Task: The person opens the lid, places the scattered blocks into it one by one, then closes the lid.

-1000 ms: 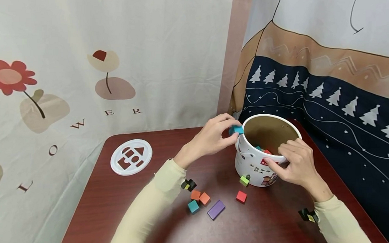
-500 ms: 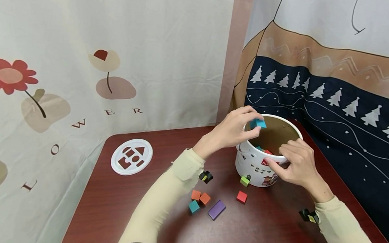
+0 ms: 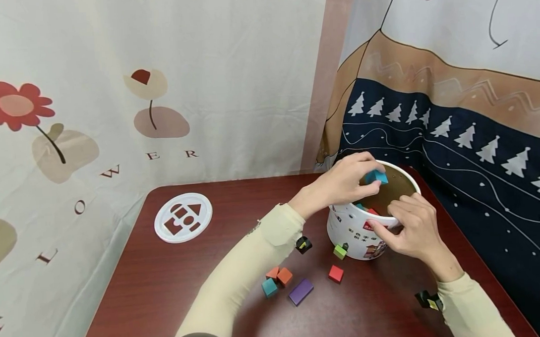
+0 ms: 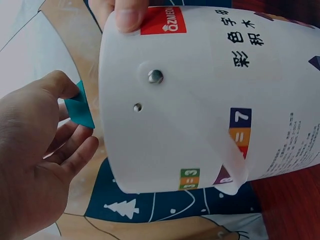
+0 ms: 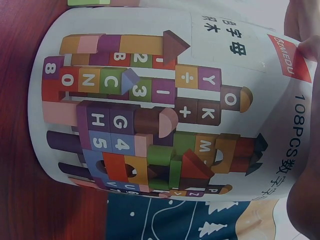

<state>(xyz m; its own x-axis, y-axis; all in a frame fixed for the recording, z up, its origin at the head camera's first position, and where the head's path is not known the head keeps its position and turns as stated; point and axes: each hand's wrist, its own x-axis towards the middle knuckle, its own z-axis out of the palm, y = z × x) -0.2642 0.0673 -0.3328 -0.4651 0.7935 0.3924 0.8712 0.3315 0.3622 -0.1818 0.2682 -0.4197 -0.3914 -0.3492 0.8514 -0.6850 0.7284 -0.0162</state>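
Over the mouth of a white printed bucket (image 3: pixel 354 230), my left hand (image 3: pixel 348 178) pinches a teal toy block (image 3: pixel 377 176) between thumb and fingers. The left wrist view shows the same teal block (image 4: pixel 80 107) beside the bucket's rim. My right hand (image 3: pixel 410 225) grips the bucket's near right rim, thumb outside and fingers over the edge. Part of a teal block and a red block (image 3: pixel 372 211) show inside the bucket; the rest of its inside is hidden. In the right wrist view the printed side of the bucket (image 5: pixel 140 120) fills most of the picture.
Before the bucket on the brown table (image 3: pixel 167 291) lie a green block (image 3: pixel 339 251), a red block (image 3: pixel 335 274), a purple oblong block (image 3: pixel 301 292), a teal block (image 3: pixel 269 287) and two orange blocks (image 3: pixel 284 276). A white disc with cut-out shapes (image 3: pixel 183 217) lies at left.
My left hand has carried the teal block rightward from beside the bucket's left rim to over its mouth. My right hand has stayed on the rim.
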